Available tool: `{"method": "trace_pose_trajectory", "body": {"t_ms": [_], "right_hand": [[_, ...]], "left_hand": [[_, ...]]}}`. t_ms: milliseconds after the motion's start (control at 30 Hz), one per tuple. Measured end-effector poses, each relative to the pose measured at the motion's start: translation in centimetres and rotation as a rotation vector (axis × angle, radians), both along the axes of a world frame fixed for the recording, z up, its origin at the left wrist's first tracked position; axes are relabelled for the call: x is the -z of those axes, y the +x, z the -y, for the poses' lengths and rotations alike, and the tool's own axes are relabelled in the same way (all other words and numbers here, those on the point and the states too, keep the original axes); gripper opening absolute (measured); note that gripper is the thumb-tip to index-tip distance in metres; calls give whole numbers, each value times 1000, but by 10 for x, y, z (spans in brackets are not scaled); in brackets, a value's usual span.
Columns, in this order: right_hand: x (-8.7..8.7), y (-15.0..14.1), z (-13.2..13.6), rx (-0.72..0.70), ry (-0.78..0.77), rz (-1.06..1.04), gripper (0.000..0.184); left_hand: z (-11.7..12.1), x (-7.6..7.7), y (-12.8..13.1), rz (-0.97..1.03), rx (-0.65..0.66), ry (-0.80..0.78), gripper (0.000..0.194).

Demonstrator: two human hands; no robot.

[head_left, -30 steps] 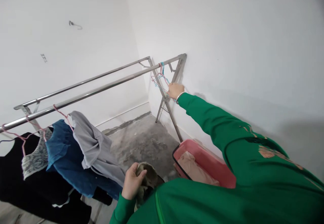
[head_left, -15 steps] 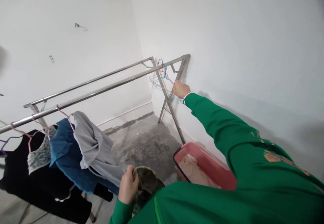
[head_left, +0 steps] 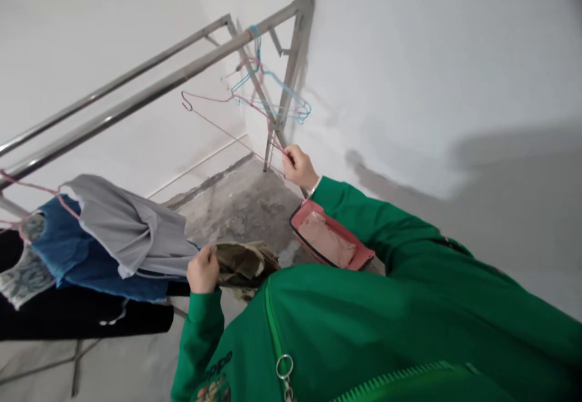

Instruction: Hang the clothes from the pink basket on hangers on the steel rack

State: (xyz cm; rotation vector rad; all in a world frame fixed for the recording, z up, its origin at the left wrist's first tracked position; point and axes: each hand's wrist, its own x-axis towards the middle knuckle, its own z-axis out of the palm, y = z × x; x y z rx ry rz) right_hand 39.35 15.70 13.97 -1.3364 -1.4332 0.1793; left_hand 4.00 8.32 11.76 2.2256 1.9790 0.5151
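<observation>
My right hand [head_left: 300, 167] is closed around one end of a pink clothes hanger [head_left: 218, 128], held off the rail with its hook pointing left. Behind it, blue hangers [head_left: 284, 90] and another pink one hang from the front rail. Low in front of my body, my left hand [head_left: 203, 268] pinches the edge of a camouflage-patterned garment [head_left: 243, 262]; part of that garment is hidden by my jacket. Just left of this hand hangs a grey garment [head_left: 131, 226] on a pink hanger.
A metal drying rack [head_left: 182, 77] stands along the walls. On it hang a blue garment [head_left: 68, 250] and black clothes [head_left: 136, 323] at left. A pink basket [head_left: 364, 256] with a pale pink cloth [head_left: 325, 238] sits on the concrete floor [head_left: 245, 208] by the right wall.
My right hand has pulled the pink hanger off the rail and brought it down towards me. My left hand still grips the camouflage garment, slightly further left. The view has tilted downward.
</observation>
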Motion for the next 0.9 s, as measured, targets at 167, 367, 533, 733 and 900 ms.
{"method": "trace_pose_trajectory", "body": {"t_ms": [167, 367, 533, 733, 900], "right_hand": [[36, -54, 48, -369, -176, -400, 44], [21, -54, 98, -579, -376, -438, 34], [25, -47, 139, -639, -527, -317, 34], [44, -83, 126, -638, -443, -222, 36], [73, -117, 100, -683, -412, -234, 37]], "left_hand": [[-31, -14, -7, 224, -34, 3, 26], [-59, -19, -18, 409, -95, 24, 31], [-58, -20, -17, 436, -76, 53, 24], [-37, -26, 20, 276, 135, -19, 22], [0, -21, 74, 16, 358, -128, 24]]}}
